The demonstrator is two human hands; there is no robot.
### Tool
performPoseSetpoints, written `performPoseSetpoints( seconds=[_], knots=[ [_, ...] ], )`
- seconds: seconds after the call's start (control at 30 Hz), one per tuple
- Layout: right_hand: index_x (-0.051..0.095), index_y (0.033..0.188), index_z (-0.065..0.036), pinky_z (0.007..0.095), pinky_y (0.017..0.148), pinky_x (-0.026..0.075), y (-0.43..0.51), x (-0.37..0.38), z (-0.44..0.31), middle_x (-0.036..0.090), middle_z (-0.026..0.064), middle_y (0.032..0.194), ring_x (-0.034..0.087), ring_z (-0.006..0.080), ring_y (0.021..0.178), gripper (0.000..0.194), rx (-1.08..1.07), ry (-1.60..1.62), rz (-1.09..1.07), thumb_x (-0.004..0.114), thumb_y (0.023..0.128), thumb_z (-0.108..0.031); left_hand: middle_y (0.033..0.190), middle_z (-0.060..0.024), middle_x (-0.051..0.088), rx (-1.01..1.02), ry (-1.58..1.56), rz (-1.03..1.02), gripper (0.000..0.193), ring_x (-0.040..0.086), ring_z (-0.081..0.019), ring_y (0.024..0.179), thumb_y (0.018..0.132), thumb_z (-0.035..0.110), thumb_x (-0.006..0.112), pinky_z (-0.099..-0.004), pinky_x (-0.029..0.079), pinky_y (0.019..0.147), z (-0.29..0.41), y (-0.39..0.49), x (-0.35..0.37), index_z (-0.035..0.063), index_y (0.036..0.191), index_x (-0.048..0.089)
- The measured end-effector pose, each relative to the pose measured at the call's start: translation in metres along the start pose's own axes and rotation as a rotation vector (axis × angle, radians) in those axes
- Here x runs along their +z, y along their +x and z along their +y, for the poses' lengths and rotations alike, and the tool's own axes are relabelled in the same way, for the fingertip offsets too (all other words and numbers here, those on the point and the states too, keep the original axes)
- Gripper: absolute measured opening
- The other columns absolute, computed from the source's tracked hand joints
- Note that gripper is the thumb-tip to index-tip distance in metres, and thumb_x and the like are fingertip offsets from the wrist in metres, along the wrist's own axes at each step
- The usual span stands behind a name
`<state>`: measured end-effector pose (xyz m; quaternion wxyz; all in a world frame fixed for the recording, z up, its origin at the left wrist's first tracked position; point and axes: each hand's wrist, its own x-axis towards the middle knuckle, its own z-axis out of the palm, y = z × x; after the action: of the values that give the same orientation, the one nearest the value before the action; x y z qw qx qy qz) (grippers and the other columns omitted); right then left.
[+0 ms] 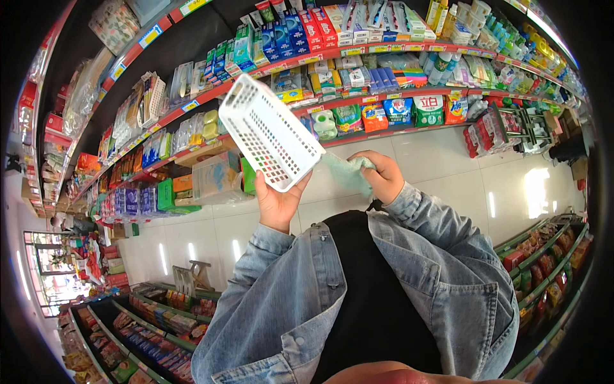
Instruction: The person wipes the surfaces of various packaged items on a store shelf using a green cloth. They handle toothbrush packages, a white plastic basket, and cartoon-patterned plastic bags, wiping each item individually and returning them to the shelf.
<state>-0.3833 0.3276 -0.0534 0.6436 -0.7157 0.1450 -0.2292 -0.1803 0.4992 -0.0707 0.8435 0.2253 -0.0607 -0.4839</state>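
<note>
My left hand [278,206] grips the near end of a white perforated plastic basket [271,132]. The basket is tilted, its far end pointing up and left towards the shelves, and I see nothing inside it. Bunched in my right hand [383,177] is a pale green cloth [346,173]. Part of the cloth hangs blurred beside the basket's near right corner; whether it touches the basket I cannot tell.
Before me runs a long shelf unit with toothpaste boxes [288,33], detergent bags [398,111] and a similar white basket [152,101]. A clear plastic storage box [216,175] stands low at left. Wrapped bottle packs [491,132] sit on the tiled floor [441,168]. A stool [192,278] is behind me.
</note>
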Motion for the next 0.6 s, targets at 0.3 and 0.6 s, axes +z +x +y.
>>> performPoseSetpoints(
  seconds=[0.3, 0.6],
  knots=[
    [0.055, 0.132, -0.006, 0.0324, 0.09, 0.049, 0.014, -0.048, 0.049, 0.067, 0.0122, 0.107, 0.064, 0.0199, 0.101, 0.04, 0.085, -0.21, 0.407, 0.057, 0.092, -0.007, 0.14, -0.0051, 0.054, -0.163, 0.021, 0.045, 0.054, 0.053, -0.0245, 0.126, 0.097, 0.039, 0.062, -0.0471, 0.049, 0.102, -0.016, 0.035, -0.008, 0.0156, 0.142, 0.043],
    [0.07, 0.104, -0.002, 0.0331, 0.075, 0.05, 0.033, -0.099, 0.058, 0.065, 0.009, 0.089, 0.063, 0.0198, 0.084, 0.019, 0.102, -0.271, 0.36, 0.066, 0.092, -0.017, 0.137, -0.0073, 0.055, -0.177, 0.414, -0.036, 0.046, 0.055, -0.0202, 0.123, 0.103, 0.025, 0.053, -0.042, 0.048, 0.102, -0.02, 0.112, 0.041, 0.0053, 0.144, 0.043]
  ],
)
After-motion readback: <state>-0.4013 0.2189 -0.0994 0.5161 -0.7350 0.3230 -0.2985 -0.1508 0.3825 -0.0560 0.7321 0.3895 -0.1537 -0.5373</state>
